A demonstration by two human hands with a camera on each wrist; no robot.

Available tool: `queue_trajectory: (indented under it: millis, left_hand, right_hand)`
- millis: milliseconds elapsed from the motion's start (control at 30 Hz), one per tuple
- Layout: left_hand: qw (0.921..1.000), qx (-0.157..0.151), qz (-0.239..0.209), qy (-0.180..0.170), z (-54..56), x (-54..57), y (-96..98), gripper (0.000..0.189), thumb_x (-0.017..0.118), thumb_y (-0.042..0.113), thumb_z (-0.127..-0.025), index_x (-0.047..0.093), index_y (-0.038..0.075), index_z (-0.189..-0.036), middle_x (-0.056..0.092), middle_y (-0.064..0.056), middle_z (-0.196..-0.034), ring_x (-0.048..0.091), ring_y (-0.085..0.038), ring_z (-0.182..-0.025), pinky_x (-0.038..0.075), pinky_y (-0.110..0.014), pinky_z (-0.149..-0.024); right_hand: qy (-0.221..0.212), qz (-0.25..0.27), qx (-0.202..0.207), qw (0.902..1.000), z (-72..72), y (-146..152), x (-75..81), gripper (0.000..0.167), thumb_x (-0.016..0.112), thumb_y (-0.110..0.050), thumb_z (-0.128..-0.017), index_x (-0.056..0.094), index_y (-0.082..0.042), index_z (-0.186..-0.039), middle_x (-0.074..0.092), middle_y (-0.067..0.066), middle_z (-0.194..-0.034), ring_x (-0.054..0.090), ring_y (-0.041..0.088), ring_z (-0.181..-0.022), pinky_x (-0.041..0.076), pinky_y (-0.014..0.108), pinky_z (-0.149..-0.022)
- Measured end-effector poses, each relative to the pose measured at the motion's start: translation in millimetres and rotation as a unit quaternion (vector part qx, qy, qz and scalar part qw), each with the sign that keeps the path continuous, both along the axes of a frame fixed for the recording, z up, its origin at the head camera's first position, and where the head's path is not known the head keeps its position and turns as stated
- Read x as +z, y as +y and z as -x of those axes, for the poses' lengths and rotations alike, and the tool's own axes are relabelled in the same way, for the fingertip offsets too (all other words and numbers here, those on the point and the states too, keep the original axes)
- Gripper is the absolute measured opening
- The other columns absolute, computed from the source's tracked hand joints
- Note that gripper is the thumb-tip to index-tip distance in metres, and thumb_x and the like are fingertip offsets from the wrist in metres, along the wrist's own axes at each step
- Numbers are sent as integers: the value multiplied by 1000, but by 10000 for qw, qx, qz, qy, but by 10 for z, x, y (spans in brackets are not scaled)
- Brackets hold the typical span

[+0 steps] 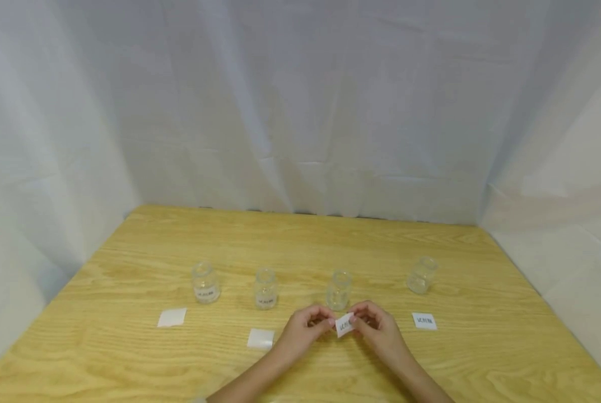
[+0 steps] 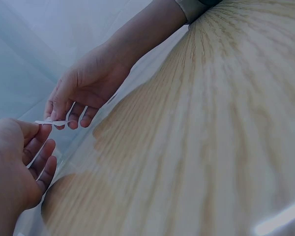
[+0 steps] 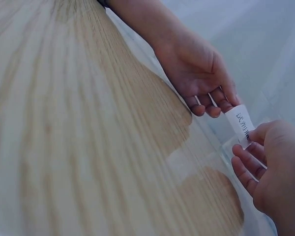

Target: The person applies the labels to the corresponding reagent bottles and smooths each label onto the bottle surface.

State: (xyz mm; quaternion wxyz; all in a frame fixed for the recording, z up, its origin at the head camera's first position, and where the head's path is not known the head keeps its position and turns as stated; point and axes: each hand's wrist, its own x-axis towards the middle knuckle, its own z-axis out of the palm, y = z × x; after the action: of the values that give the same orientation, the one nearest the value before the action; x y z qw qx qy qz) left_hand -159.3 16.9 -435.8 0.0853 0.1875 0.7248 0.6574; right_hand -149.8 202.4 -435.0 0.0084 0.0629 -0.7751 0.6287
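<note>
In the head view's lower centre, the label (image 1: pixel 344 325) is held above the table (image 1: pixel 300 240); left hand (image 1: pixel 302 331) and right hand (image 1: pixel 379 331) pinch opposite edges, fingers narrow; a jar (image 1: pixel 339 291) stands just behind, no label showing; the step seems to be readying the label; the next move likely calls for keeping it flat.
</note>
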Motion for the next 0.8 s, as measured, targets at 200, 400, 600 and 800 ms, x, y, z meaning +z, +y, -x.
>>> queue_trajectory:
  millis: [200, 400, 600, 800]
  left_hand:
    - [9999, -120, -113, -43, 26, -33, 7, 12, 58, 7, -91, 63, -3, -95, 63, -9, -86, 58, -24, -76, 50, -27, -63]
    - [9996, -198, -166, -72, 16, -18, 3, 12, 57, 5, -90, 62, -5, -94, 62, -13, -86, 57, -26, -76, 49, -28, -63]
    - [9995, -266, -128, -145, -21, 25, -14, 14, 57, 10, -91, 62, -2, -95, 62, -11, -85, 55, -20, -76, 48, -26, -64]
    - [9992, -376, -92, -94, -30, 42, -24, 14, 55, 11, -92, 62, -1, -95, 62, -11, -87, 55, -23, -78, 49, -29, -68]
  right_hand:
    - [22, -23, 3, 10000, -6, -4, 7, 13, 62, 1, -85, 60, 6, -97, 59, 11, -83, 55, 16, -69, 50, 24, -60]
    - [130, -90, 29, 9999, -7, -5, 10, 12, 62, 1, -84, 60, 5, -96, 59, 10, -82, 55, 16, -68, 50, 24, -59]
    - [407, -383, 92, 9984, 0, 9, -13, 19, 65, 0, -84, 56, -2, -100, 57, 7, -93, 57, 16, -77, 50, 26, -62]
    - [1401, -783, 559, 9855, 16, 39, -69, 11, 66, -4, -83, 61, -11, -90, 55, 11, -105, 53, 17, -94, 51, 32, -68]
